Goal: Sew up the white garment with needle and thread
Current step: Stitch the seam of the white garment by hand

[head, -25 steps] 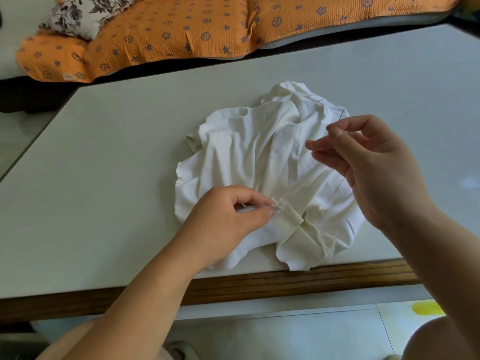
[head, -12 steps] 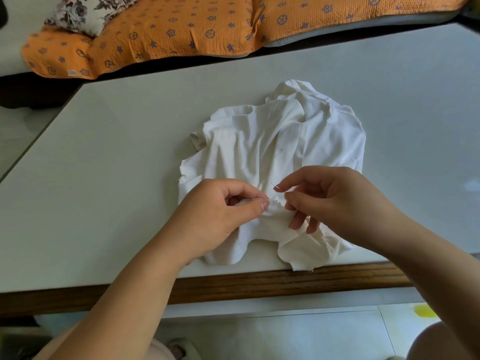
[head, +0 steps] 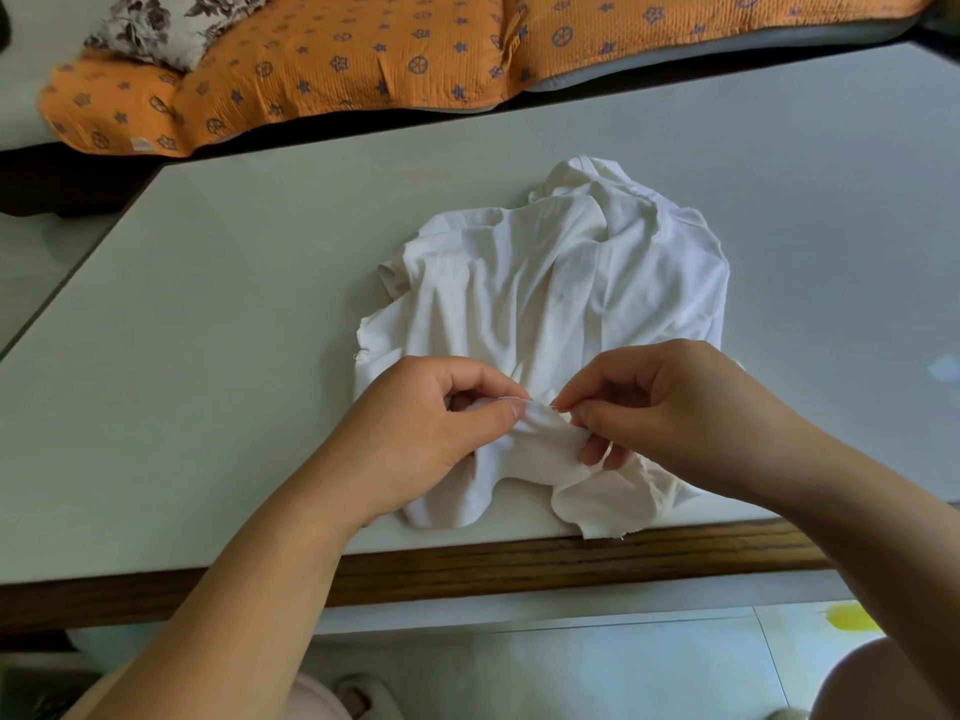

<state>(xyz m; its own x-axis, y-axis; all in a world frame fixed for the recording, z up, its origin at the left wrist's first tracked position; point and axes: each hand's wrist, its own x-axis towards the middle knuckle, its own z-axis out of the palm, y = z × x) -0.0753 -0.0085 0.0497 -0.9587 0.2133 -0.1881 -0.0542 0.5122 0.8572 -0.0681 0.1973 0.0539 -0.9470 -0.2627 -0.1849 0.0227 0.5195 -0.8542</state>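
Left hand (head: 431,423): fingers curled; thumb and forefinger pinched a raised fold (head: 545,431) of cloth, held up off the table (head: 249,356).
Right hand (head: 670,407): curled; thumb and forefinger pinched tight on a thin bright sliver, taken for the needle (head: 555,406); lower fingers tucked under the same fold.
Needle: just off the right fingertips, aimed toward the left thumb, at the top of the fold; too small to tell whether already through the cloth.
Thread: not made out anywhere.
White garment (head: 545,283): crumpled heap spread beyond both sets of knuckles; near edge bunched between and under the hands; one flap lapped over the wooden table edge (head: 467,569) below the right wrist.
Stitching: no finished row made out; working spot mostly hidden by the fingers.
Progress: judged under way, at the entry of a single stitch; count of stitches already laid impossible to tell.
Left to do: judged to be the pull-through, further stitches along the fold, then knot and cut.
Surroundings: orange patterned cushion cover (head: 363,59) far beyond the hands; floral pillow (head: 156,23) far beyond the left hand.
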